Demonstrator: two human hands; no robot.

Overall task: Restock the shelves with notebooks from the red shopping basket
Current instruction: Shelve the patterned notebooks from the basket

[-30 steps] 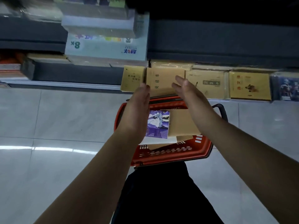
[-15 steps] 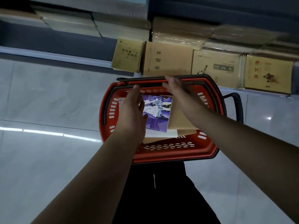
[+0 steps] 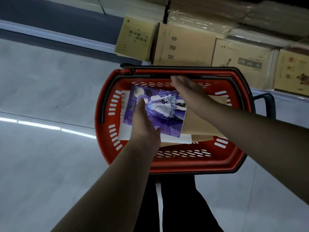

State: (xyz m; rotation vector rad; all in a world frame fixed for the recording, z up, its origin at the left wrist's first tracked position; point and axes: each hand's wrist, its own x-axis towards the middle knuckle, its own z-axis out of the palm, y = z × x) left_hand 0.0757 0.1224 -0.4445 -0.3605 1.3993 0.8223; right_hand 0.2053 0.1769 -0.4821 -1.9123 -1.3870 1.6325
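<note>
Red shopping basket (image 3: 167,163) on the floor, left hand (image 3: 143,124) resting flat-fingered on the purple notebook (image 3: 160,113), right hand (image 3: 189,92) spread loose at its far edge

Notebooks (image 3: 155,113) in basket (image 3: 192,163) before shelf (image 3: 187,46)

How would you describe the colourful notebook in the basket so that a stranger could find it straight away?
Look into the red shopping basket on the floor in front of the shelf. On top of the pile inside lies the purple notebook, between the two hands. It alone has a purple cover with a cartoon figure; the notebooks under it are plain brown or white.
</note>
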